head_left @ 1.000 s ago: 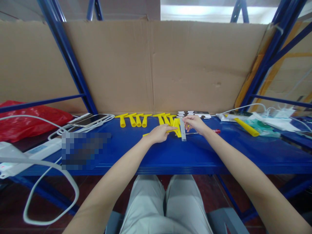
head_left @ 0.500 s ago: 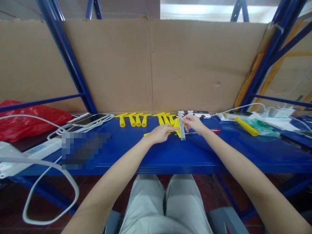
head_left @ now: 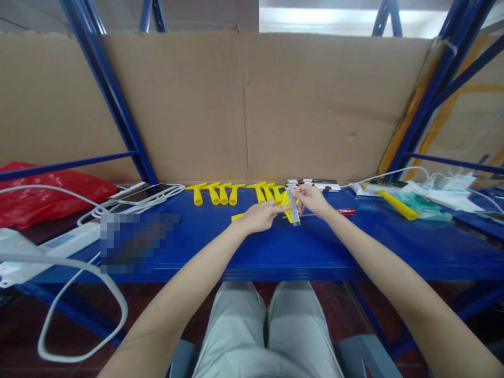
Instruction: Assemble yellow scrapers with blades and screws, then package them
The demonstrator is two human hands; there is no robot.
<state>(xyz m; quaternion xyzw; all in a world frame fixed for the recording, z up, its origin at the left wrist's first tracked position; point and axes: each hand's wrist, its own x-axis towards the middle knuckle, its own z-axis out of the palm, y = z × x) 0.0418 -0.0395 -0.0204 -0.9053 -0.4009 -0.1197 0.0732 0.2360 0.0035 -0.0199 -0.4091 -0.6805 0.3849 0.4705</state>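
My right hand [head_left: 310,199] pinches the upper end of a flat grey metal strip [head_left: 294,209], which slants over the head of a yellow tool [head_left: 289,215]. My left hand [head_left: 260,216] is wrapped round the yellow tool's handle, with its index finger stretched toward the strip. The handle end [head_left: 237,217] shows beside my left wrist. Behind my hands several yellow T-shaped tools [head_left: 223,195] stand in a row. A red-handled tool [head_left: 346,212] lies to the right, its thin shaft reaching under my right hand.
Black-and-white packets [head_left: 315,185] lie at the cardboard wall [head_left: 177,105]. On the right, a yellow handle [head_left: 398,205] rests on a green plastic bag [head_left: 427,206]. A phone [head_left: 147,193], white cables, a power strip [head_left: 66,242] and a red bag [head_left: 55,191] occupy the left.
The metal strip has tilted slightly, its lower end now further right. The fingers of my left hand have shifted a little on the yellow tool.
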